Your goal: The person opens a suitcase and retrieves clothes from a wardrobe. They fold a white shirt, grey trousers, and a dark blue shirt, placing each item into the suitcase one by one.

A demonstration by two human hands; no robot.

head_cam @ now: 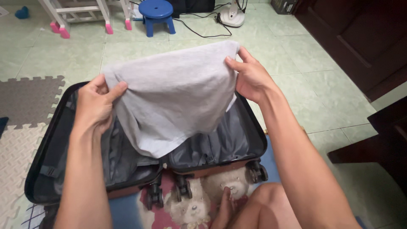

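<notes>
a blue stool (156,11) stands on the green tiled floor (296,63) (grey foam mat (29,99) lies left).

We see a light grey, soft knit cotton garment (174,93) held up in the air, pinched at its two upper corners. Our left hand (95,106) grips the lower left corner with the thumb on top of the fabric, and our right hand (250,76) grips the higher right corner, so the top edge slopes upward to the right. The cloth hangs loosely in gentle folds and narrows to a rounded bottom edge. It hangs over an open hard-shell suitcase with a dark grey lining (220,144), lying flat on the floor with its wheels toward us; the hem dangles near the hinge between the two halves.
</notes>
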